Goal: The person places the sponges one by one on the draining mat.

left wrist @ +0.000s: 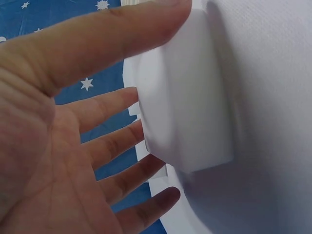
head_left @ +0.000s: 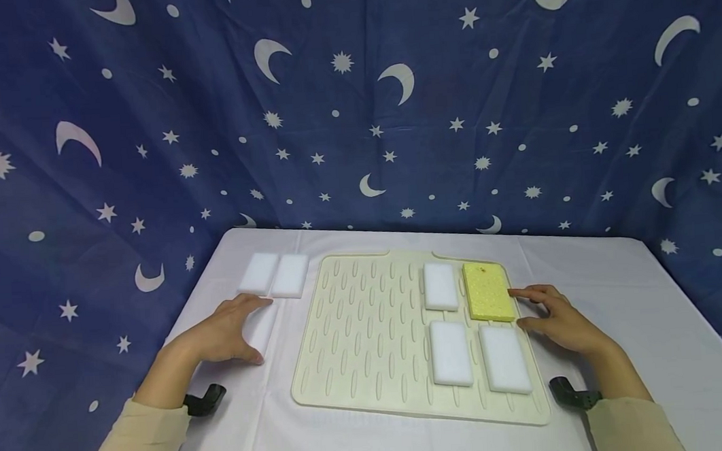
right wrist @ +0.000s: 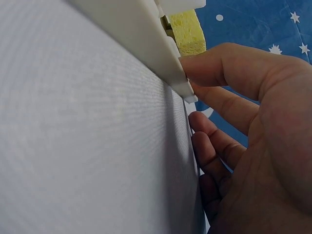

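Observation:
My left hand (head_left: 228,331) spans a white sponge block (head_left: 260,329) on the left of the table, thumb at its near end and index finger near its far end. In the left wrist view the fingers spread rather straight beside the block (left wrist: 200,97). My right hand (head_left: 558,317) is at the right edge of a cream ridged mat (head_left: 367,334), its index fingertip right at the side of a yellow sponge (head_left: 489,291). In the right wrist view the thumb and index finger lie close to the mat's edge (right wrist: 146,39), below the yellow sponge (right wrist: 189,34).
On the mat's right half lie several white sponge blocks: one (head_left: 440,287) left of the yellow sponge and two (head_left: 451,353) nearer me. Two more white blocks (head_left: 290,275) lie side by side at the back left. A blue curtain (head_left: 392,115) hangs behind the white-covered table (head_left: 622,293).

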The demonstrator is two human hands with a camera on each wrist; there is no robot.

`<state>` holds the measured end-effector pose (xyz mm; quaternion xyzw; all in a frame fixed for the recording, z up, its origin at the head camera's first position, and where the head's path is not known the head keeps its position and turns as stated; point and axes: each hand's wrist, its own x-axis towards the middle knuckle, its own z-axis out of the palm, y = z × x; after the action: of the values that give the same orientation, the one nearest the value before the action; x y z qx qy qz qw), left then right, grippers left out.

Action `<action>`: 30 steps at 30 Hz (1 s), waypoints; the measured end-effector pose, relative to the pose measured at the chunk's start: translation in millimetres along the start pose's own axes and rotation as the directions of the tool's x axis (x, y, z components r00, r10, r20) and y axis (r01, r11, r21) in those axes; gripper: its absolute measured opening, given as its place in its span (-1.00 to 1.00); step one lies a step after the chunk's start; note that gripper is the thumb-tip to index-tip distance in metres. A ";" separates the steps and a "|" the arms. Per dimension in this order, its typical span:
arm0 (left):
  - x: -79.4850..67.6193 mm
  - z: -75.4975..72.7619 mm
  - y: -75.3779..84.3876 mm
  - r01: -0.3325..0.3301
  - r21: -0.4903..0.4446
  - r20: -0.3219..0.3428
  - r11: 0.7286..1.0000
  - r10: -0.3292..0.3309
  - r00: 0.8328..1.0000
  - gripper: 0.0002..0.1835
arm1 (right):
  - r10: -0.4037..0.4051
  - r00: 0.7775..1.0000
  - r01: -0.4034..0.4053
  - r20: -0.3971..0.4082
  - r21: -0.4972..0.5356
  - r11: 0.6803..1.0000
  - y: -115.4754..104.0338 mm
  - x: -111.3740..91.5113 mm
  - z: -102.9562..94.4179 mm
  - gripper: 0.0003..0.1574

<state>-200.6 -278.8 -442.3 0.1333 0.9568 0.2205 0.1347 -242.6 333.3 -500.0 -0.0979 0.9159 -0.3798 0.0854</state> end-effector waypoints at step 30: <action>-1.7 -3.7 -2.7 -0.046 0.022 -0.041 0.999 0.047 0.998 0.08 | 0.008 1.000 -0.008 0.002 -0.009 1.000 0.6 0.4 -0.3 -0.17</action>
<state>-200.7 -283.2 -439.9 0.1524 0.9583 0.2161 0.1083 -243.1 333.8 -500.3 -0.0950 0.9179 -0.3753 0.0874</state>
